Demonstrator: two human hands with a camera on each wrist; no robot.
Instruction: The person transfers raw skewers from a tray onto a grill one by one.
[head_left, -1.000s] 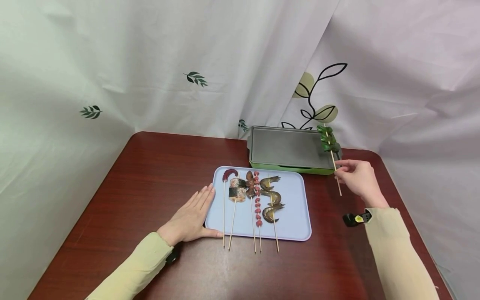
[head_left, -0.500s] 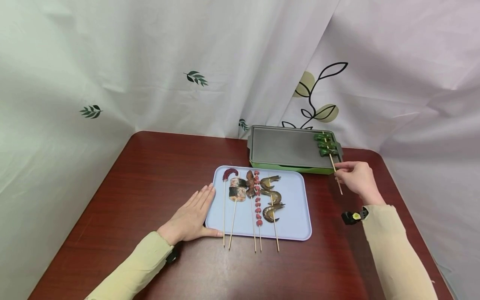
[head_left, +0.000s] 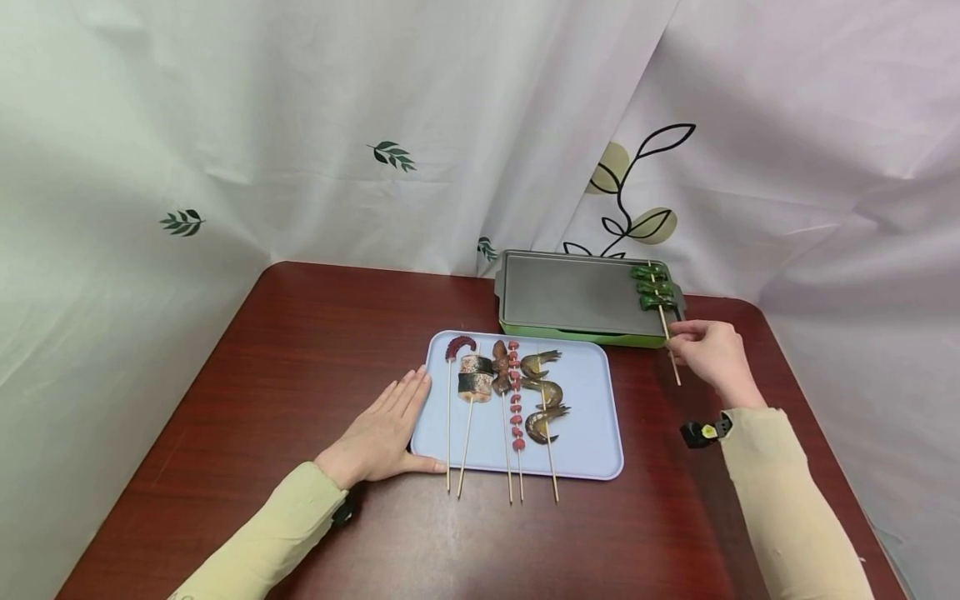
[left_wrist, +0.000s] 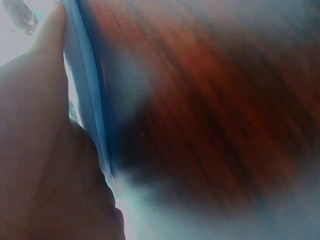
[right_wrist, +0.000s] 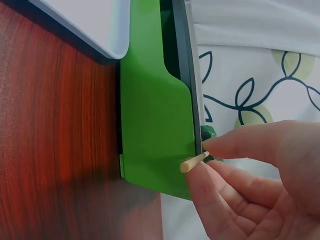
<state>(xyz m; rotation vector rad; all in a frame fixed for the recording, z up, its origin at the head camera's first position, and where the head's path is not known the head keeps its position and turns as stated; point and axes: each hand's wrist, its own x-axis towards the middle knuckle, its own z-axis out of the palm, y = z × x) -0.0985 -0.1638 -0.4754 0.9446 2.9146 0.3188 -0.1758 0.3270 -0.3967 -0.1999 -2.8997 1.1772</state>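
Note:
My right hand [head_left: 712, 354] pinches the bare stick of a green pepper skewer [head_left: 654, 287] between thumb and fingers. The green pieces lie over the right end of the grill's dark plate [head_left: 573, 292], and the stick reaches past its front edge. In the right wrist view the stick's blunt end [right_wrist: 187, 165] shows at the fingertips, beside the grill's green side [right_wrist: 155, 110]. My left hand [head_left: 378, 433] lies flat with straight fingers along the left rim of a pale blue tray [head_left: 585, 454], its thumb at the near left corner.
Skewers lie on the tray: a dark red tentacle [head_left: 459, 346], a roll with dark bands [head_left: 475, 379], brown meat [head_left: 501, 367], small red pieces [head_left: 516, 408] and shrimp [head_left: 546, 400]. Their sticks overhang the front rim. A white curtain [head_left: 337, 167] hangs behind the reddish-brown table [head_left: 300, 350].
The green pepper skewer has come down from tilted above the grill's right end onto the plate, then shifted slightly. My right hand still pinches its stick. The left hand and tray have stayed put.

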